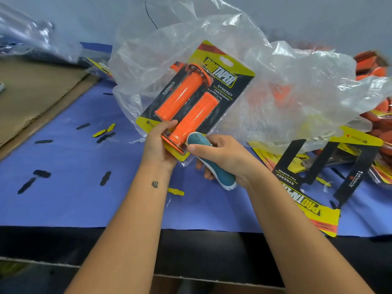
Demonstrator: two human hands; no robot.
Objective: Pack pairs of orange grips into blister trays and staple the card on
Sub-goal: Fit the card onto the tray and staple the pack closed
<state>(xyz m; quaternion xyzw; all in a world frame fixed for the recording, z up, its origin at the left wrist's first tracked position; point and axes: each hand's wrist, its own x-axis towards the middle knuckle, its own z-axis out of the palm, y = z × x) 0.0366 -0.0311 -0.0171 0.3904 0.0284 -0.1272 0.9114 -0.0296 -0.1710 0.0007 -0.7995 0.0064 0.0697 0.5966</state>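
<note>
Blue cloth [70,187] covers the worktable, strewn with small black and yellow punch-outs [105,178]; brown cardboard [31,96] lies far left, and crumpled clear plastic bags [297,98] heap at the back against a grey wall. Loose printed cards [314,200] lie to the right. Above the cloth, the left hand [159,143] grips the packed blister card [197,96] with two orange grips [180,96] at its near corner. Just beside it, the right hand [224,158] is wrapped round a teal stapler [212,160] at the card's edge.

Both bare forearms reach forward, left hand [158,143] pinching with thumb on top, right hand [224,154] curled in a tight grip.
</note>
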